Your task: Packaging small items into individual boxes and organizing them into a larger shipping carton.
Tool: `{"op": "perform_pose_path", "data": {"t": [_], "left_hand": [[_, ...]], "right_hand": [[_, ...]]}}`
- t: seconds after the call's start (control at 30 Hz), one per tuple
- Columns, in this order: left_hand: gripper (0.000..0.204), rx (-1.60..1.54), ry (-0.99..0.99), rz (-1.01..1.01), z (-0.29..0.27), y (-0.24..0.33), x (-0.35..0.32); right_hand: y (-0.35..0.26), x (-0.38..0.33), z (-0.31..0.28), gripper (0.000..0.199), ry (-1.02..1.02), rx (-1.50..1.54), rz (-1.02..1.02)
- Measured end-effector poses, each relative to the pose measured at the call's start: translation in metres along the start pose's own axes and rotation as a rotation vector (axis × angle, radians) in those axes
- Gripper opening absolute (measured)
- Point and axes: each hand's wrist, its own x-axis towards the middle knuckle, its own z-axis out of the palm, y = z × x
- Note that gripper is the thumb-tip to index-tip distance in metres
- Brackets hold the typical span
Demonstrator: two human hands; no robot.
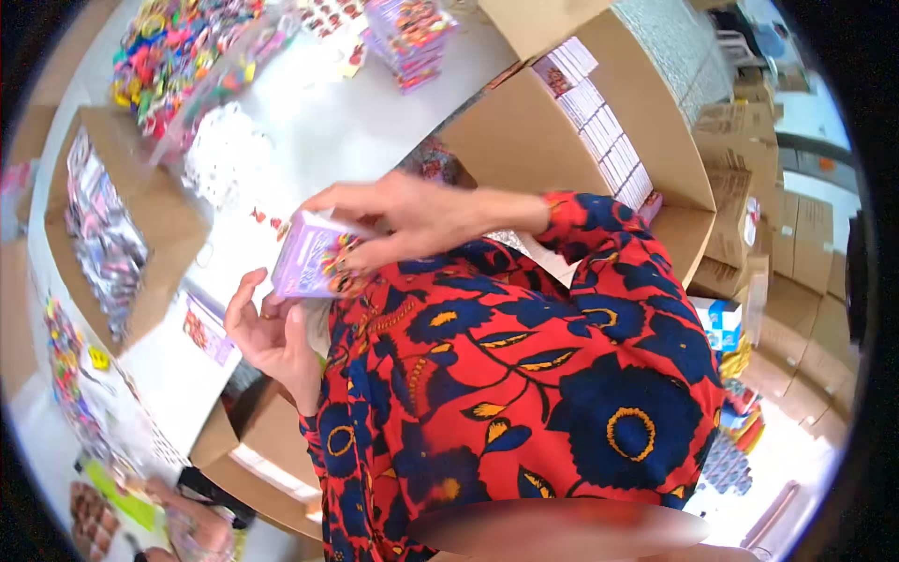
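A white surface (314, 126) is stretching across the upper left, its top glaring under strong light. Speckled grey floor (670, 51) is showing at the upper right, and stacked brown cartons (801, 234) are lining the right side. Toward the lower right, brightness is washing the floor nearly white.

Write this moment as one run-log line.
right hand: holding purple box | left hand: at its lower edge | table: colourful bands, stacked boxes

You face a smooth paperboard box (307, 267), a glossy bench (304, 126), a matt cardboard carton (529, 136) and a shiny plastic bag (199, 117).
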Motion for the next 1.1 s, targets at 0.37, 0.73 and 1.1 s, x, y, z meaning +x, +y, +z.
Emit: {"op": "perform_pose_path", "data": {"t": [0.37,0.73,1.1], "left_hand": [[0.022,0.138,-0.045,-0.156,0.014,-0.008,0.013],[0.015,0.237,-0.077,-0.260,0.024,-0.014,0.000],[0.014,0.255,-0.196,-0.373,0.048,-0.019,0.005]], "right_hand": [[0.098,-0.209,-0.224,0.048,1.097,-0.151,0.163],[0.239,-0.180,-0.223,0.035,0.909,-1.342,0.527],[0.253,-0.186,-0.232,0.025,0.957,-1.506,0.500]]}}
